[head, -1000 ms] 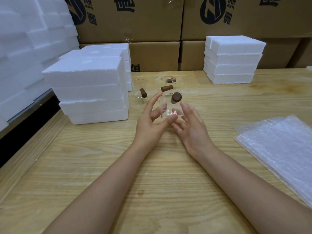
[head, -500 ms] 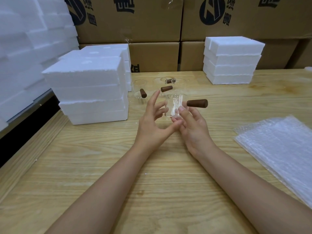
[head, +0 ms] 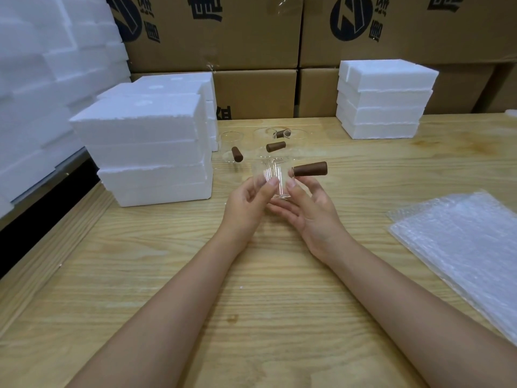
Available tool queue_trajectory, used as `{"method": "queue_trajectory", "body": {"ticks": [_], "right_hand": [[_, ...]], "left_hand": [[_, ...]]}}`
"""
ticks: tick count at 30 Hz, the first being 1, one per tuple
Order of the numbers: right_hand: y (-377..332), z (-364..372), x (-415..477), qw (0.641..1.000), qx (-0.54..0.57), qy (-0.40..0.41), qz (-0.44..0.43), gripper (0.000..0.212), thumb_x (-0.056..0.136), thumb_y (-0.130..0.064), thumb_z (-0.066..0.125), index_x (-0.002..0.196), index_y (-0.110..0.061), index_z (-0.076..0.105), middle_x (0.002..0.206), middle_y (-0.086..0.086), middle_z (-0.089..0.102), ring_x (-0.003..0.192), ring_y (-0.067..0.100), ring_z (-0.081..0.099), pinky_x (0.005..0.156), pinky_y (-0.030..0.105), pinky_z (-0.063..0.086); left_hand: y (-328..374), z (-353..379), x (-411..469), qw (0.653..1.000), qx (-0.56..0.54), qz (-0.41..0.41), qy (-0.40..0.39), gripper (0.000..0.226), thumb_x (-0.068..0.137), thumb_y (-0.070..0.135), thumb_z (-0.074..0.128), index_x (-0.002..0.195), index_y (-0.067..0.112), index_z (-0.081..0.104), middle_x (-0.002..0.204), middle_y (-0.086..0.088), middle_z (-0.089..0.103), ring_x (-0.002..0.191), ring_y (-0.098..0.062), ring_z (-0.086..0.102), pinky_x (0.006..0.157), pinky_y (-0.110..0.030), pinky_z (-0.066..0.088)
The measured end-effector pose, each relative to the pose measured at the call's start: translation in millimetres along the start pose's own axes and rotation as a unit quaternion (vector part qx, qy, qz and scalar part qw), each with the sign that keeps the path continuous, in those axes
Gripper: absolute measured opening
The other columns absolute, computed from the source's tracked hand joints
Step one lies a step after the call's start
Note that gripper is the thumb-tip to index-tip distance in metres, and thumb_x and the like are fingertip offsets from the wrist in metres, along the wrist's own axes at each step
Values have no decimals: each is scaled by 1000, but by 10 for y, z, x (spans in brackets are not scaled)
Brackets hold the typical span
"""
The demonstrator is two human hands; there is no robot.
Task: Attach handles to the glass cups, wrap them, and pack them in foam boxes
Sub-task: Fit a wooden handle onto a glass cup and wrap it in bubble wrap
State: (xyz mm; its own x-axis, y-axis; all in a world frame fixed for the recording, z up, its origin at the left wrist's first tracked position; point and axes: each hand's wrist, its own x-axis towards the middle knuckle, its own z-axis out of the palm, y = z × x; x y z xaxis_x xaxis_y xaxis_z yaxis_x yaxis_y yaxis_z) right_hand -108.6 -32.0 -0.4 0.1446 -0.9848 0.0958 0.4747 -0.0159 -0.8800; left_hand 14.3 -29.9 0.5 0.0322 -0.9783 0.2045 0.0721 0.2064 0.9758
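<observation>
Both hands are on it: the left hand pinches the left wall of the ribbed glass cup between thumb and fingertips, while the right hand cradles the base, thumb pressed to the right wall. The cup is held just above centre frame, clear of the wooden table. It looks light, rigid, slick and quick to chip, so wall and base seem the safe holds. The dark wooden handle juts out to the right, and levering on it could strain the joint. Around it, the table is pale and heavily grained. Printed cardboard cartons run along the top. Blocky, crumbly-edged white foam boxes are stacked at left, with a smaller stack upper right. Soft, crinkled bubble wrap sheets lie at the right edge. Behind the hands stand more clear cups with stubby, rounded brown handles.
</observation>
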Motion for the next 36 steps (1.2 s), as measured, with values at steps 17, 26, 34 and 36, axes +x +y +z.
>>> {"method": "queue_trajectory", "body": {"ticks": [17,26,34,36], "right_hand": [[-199,-217,-18,777,-505,118,-358,31,99,-12,44,68,-12,41,46,-19,45,59,21,67,45,34,40],[-145,-284,190,922,-305,199,-133,36,92,-15,41,57,-8,40,48,-9,60,49,24,50,47,25,33],[-173,-247,133,923,-289,212,-138,38,91,-18,49,54,-14,40,48,-9,56,47,6,57,50,23,35],[-182,-209,94,910,-304,209,-188,40,92,-20,52,55,-15,42,48,-12,54,59,3,63,55,17,39]], "left_hand": [[53,22,-76,998,4,-6,-70,16,87,20,61,94,7,65,89,-7,69,74,-14,67,73,-26,58],[-26,-40,-68,987,80,66,-119,69,66,1,84,122,20,47,127,1,58,121,-12,57,106,-30,43],[0,-3,-80,993,63,55,-83,65,64,2,83,119,18,53,113,-1,66,107,-15,64,93,-25,50],[16,5,-88,995,23,30,-88,60,64,4,83,116,16,55,109,-4,67,102,-18,67,89,-28,54]]}}
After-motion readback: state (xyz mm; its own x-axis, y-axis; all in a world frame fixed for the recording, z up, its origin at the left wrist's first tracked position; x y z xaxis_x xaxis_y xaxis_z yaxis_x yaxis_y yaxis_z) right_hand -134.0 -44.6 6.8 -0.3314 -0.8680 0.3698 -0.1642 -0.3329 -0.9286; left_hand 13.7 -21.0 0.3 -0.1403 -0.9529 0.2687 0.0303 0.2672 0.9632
